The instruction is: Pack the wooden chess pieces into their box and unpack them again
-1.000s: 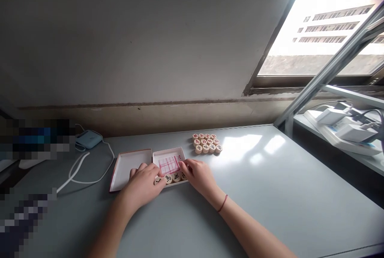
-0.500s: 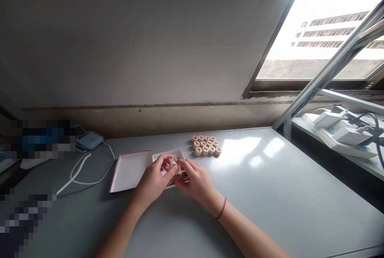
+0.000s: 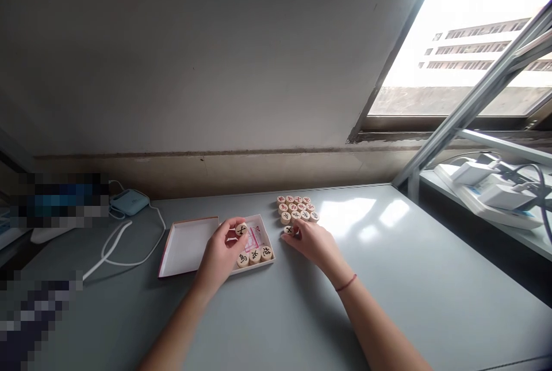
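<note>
My left hand pinches a round wooden Chinese chess piece with a black character, held above an open shallow box. Along the near side of that box sit three black-lettered pieces, and a pink-printed paper lies behind them. My right hand grips another black-lettered chess piece at the front left of a block of pieces on the table. The block stands in rows, red characters at the back and black ones nearer me. My right fingers partly hide its front.
The box lid lies inside-up, left of the box. A light blue device with a white cable is farther left. At right, a metal frame post rises beside a shelf with power strips.
My right hand has moved from the box rightward to the block, carrying a chess piece. My left hand stays over the box with a piece, and the box's contents now show.
</note>
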`<state>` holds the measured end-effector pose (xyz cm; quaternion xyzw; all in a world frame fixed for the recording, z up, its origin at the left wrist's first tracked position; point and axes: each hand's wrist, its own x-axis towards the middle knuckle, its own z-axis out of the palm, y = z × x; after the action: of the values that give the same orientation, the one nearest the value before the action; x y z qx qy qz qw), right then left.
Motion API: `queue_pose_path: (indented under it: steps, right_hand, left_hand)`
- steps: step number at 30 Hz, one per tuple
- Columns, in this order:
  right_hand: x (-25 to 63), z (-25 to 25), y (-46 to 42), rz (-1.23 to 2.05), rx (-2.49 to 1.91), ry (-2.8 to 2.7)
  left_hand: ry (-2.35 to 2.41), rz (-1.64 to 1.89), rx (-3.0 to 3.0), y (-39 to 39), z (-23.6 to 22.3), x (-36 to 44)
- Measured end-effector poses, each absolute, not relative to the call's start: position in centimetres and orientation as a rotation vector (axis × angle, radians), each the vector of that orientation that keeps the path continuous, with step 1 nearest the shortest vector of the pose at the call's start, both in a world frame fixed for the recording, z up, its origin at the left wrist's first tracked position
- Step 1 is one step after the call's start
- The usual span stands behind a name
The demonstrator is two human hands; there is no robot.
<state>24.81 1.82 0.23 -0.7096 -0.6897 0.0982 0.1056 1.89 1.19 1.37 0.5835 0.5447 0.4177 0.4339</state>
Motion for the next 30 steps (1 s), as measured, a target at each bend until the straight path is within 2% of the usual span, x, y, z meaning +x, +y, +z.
queue_pose_path:
  steps: [4,9,12,15,20,30]
  right_hand:
    - [24.2,0.5,1.5,0.275,-1.984,-1.964]
    - [20.6,0.9,-0.1,0.594,-1.430,-1.927]
    - [19.4,0.8,-0.5,0.668,-1.357,-1.911]
    - [20.5,0.7,0.0,0.595,-1.439,-1.916]
    - [23.4,0.6,1.2,0.262,-1.861,-1.969]
    - [23.0,0.6,1.0,0.233,-2.106,-1.957]
  left_hand:
    - [1.390,1.012,1.704,0.8,1.2,2.3]
    - [1.320,1.003,2.299,-0.1,0.3,3.3]
    - [1.265,1.010,2.474,-0.4,-0.3,3.8]
    - [1.327,0.955,2.540,-0.4,-0.2,3.6]
    - [1.459,0.732,2.544,0.3,0.7,2.3]
    - [1.468,0.558,2.475,0.5,1.2,2.1]
